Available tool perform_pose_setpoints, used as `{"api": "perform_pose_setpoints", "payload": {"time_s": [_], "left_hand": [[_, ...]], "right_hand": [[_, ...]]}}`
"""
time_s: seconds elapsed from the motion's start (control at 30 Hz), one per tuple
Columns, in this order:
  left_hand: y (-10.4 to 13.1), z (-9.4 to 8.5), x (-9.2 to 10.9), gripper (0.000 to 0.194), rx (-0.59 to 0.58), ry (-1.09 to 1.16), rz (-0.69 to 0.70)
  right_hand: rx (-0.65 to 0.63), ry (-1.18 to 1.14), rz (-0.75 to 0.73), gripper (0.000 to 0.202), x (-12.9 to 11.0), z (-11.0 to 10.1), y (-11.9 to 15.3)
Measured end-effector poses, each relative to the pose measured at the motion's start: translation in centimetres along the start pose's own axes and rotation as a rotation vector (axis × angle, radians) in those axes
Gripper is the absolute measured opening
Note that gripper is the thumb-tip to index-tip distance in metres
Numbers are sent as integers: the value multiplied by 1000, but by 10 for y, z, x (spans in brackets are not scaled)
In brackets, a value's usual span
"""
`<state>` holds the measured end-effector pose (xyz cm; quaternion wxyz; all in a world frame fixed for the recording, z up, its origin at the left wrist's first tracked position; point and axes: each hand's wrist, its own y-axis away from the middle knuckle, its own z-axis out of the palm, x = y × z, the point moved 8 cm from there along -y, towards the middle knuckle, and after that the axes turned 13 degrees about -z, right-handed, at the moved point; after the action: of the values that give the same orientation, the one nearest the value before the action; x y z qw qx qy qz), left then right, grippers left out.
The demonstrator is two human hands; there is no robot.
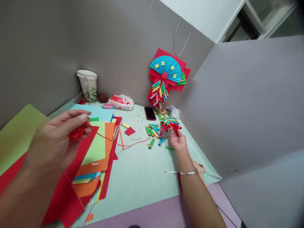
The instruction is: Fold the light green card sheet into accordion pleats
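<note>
Half-hidden red thread [77, 134] pinched in your left hand [55, 134], nine o'clock, uncountable bunched paper rolls [175, 126] pinched in your right hand [178, 141], four o'clock, one phone [150, 113]

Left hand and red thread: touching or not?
Touching. The head view shows the left hand holding a bundle of red thread, one strand trailing away.
</note>
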<state>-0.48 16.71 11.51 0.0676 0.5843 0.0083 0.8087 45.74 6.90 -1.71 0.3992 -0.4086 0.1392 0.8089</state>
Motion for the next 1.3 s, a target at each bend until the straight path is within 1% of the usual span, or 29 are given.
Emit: {"api": "perform_pose_setpoints", "payload": {"time_s": [0.07, 0.17, 0.27, 0.33, 0.43, 0.5, 0.57, 0.63, 0.73, 0.8, 0.93, 1.07, 1.17, 1.3], "left_hand": [[7, 19, -15, 25, -86, -40, -117], [15, 44, -41, 40, -213, -159, -265], [20, 57, -68, 52, -280, -274, -379], [24, 65, -82, 53, -330, -304, -430], [33, 76, -93, 48, -435, -279, -457], [38, 82, -96, 48, -508, -248, -475], [41, 84, -98, 50, -532, -218, -493], [39, 81, -99, 47, -500, -194, -501], [36, 76, -98, 43, -444, -210, -511], [35, 75, -96, 38, -450, -246, -502], [34, 77, -95, 29, -512, -295, -460], [30, 77, -99, 26, -508, -380, -400], [28, 77, -100, 32, -505, -439, -366], [25, 72, -99, 49, -446, -502, -371]], "right_hand": [[19, -51, 2, 21, -4, 10, 17], [-10, -109, 13, 29, -11, 33, 49], [-77, -161, 53, 31, -13, 63, 84], [-139, -226, 101, 31, -8, 85, 106], [-174, -258, 170, 27, 5, 105, 134], [-179, -244, 215, 26, 16, 111, 147], [-198, -217, 244, 25, 23, 112, 155], [-252, -174, 249, 26, 25, 113, 160], [-376, -82, 233, 26, 20, 115, 163], [-438, -31, 220, 27, 13, 116, 162], [-468, 44, 178, 48, -5, 121, 152], [-536, 167, 132, 51, -15, 134, 147], [-559, 249, 116, 50, -14, 141, 148], [-493, 264, 46, 42, -16, 141, 143]]}}
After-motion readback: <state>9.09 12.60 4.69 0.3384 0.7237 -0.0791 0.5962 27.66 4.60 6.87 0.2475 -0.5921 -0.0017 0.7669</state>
